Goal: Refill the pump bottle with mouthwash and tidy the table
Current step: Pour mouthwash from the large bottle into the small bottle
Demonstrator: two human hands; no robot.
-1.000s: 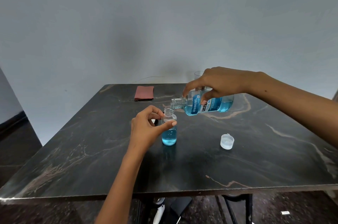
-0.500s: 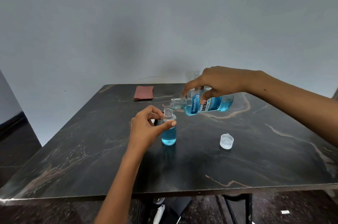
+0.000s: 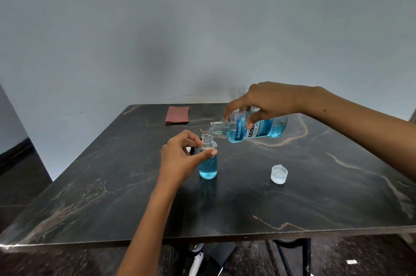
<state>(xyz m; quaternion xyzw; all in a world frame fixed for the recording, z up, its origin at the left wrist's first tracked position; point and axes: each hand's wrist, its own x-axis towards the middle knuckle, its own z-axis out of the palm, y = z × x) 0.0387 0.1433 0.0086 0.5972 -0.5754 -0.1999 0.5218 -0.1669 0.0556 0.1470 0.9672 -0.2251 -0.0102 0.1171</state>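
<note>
Small bottle [image 3: 208,163]: upright on table [image 3: 112,197], partly filled blue, pinched near neck by left hand [image 3: 180,156]; loose cap [image 3: 279,174] beside. Mouthwash bottle [image 3: 252,128]: gripped by right hand [image 3: 265,100], long axis near horizontal, mouth pointing left over small bottle's opening. Far edge: folded cloth [image 3: 177,114].

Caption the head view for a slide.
Right hand tilts mouthwash bottle over small bottle steadied by left hand.

bare table [image 3: 112,197] front-left, cap [image 3: 279,174] (upturned) blocking right
</note>
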